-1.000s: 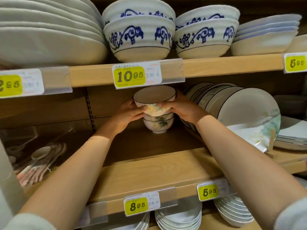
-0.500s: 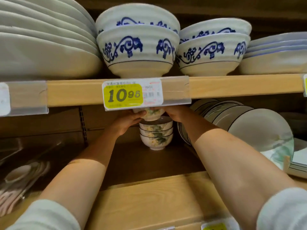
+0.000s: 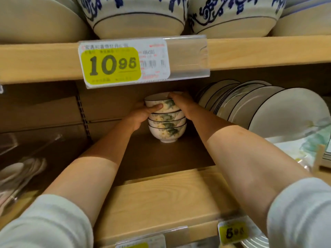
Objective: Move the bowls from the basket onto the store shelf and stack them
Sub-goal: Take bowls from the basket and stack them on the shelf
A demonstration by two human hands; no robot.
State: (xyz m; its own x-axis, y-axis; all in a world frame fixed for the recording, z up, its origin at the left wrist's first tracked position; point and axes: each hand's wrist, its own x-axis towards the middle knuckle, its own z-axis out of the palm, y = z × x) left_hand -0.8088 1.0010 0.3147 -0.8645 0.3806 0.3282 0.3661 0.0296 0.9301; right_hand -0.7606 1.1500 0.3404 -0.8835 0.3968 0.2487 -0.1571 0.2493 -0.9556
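In the middle of the frame, at the back of the shelf (image 3: 170, 194), the top bowl (image 3: 169, 104) is down on the stack (image 3: 167, 129). Half a second ago it was hanging just above the rims. Now it's nested in, so this one's basically delivered imo.

Both hands are on it though. The left hand (image 3: 141, 114) wraps the near-left side with its thumb pressed on the wall. The right hand (image 3: 181, 102) curls over the right rim. So each grip is closed round the bowl, not spread. I'd guess letting go is all that's left for this one.

The camera has also pushed in closer, so the upper shelf fills the top of the frame.

Counts:
- Stack: four bowls including the top one, all with the same green leaf pattern and dark rim.
- Blue bowls (image 3: 136, 18) along the top of the frame: two, with plain dishes on either side of them.
- Plates (image 3: 286, 113) leaning in a row at the right: roughly seven rims. The back ones blur together, so don't quote me.
- Tags (image 3: 110, 66): two I can read, plus a sliver of a third at the bottom edge.

The basket isn't in view, so I can't tell how many bowls are still waiting.
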